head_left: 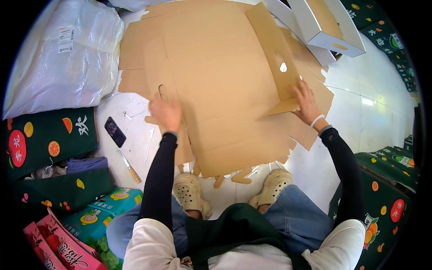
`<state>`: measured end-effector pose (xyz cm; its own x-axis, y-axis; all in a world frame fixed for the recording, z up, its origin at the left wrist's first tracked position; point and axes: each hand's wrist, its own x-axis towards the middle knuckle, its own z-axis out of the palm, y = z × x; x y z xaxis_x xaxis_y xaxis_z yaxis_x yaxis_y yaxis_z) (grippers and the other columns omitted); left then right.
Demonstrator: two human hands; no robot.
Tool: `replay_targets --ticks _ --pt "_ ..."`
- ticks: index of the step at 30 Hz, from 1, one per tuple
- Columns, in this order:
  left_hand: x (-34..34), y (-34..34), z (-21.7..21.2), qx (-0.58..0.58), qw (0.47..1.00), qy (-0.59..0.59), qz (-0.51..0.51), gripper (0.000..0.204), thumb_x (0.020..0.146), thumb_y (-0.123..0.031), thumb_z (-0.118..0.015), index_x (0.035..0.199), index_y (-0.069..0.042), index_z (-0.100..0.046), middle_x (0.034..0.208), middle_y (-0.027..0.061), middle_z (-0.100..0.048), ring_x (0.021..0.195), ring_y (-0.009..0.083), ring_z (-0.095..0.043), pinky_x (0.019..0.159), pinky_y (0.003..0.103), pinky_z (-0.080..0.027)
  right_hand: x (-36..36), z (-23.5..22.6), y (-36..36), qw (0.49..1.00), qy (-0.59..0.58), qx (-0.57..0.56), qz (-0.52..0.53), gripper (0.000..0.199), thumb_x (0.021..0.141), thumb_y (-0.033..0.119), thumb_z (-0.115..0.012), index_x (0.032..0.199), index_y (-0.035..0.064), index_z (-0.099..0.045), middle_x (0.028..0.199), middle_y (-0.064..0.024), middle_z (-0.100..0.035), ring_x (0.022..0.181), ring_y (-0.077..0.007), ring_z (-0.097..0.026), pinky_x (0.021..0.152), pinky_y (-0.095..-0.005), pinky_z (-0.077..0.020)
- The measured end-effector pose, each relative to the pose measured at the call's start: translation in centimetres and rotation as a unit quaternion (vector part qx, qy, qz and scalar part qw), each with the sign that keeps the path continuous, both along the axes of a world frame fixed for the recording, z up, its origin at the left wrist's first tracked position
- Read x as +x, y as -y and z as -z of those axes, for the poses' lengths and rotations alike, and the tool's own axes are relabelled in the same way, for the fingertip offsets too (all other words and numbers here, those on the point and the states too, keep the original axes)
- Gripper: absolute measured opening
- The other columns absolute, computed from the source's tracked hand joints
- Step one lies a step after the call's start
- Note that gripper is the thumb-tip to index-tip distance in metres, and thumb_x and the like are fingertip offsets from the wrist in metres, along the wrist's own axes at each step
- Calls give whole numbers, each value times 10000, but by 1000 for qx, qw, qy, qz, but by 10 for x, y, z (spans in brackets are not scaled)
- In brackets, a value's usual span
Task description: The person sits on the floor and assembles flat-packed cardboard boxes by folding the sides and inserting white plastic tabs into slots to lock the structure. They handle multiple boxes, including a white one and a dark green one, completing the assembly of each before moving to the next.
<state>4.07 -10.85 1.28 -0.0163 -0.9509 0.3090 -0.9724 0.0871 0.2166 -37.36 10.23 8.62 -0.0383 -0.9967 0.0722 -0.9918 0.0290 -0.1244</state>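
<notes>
A large flat sheet of brown cardboard (216, 81), a box blank with cut edges, lies in front of me on top of other cardboard. Its right side panel (267, 45) is folded up and has an oval handle hole. My right hand (308, 102) grips the near corner of that panel, where a small end flap (283, 107) is bent inward. Over the left side of the blank, beside a curved handle cut, is my left hand (165, 112). It is smeared by motion, and its fingers do not show clearly.
White box trays (321, 29) are stacked at the far right. A plastic-wrapped bundle (67, 54) sits far left. A phone (115, 132) and a wooden-handled knife (130, 168) lie on the floor at left. Cardboard scraps (241, 176) lie by my shoes (192, 193).
</notes>
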Motion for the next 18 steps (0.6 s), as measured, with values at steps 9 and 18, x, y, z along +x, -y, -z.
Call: replay_targets --ticks 9,18 --pt "100 -8 -19 313 929 -195 40 699 850 -124 -592 1456 -142 -245 1120 239 -557 813 337 -639 759 404 -517 6 1 20 993 111 9 40 726 758 187 -755 1355 23 -378 1310 -216 -399 1163 -386 -445 965 -414 -426" --pt "47 -45 -77 199 897 -102 380 336 761 47 -550 1085 -40 -576 1271 196 -450 973 337 -558 821 423 -495 31 22 22 997 48 -33 -54 435 800 153 -670 1190 49 -510 960 -115 -515 891 -286 -516 785 -374 -471"
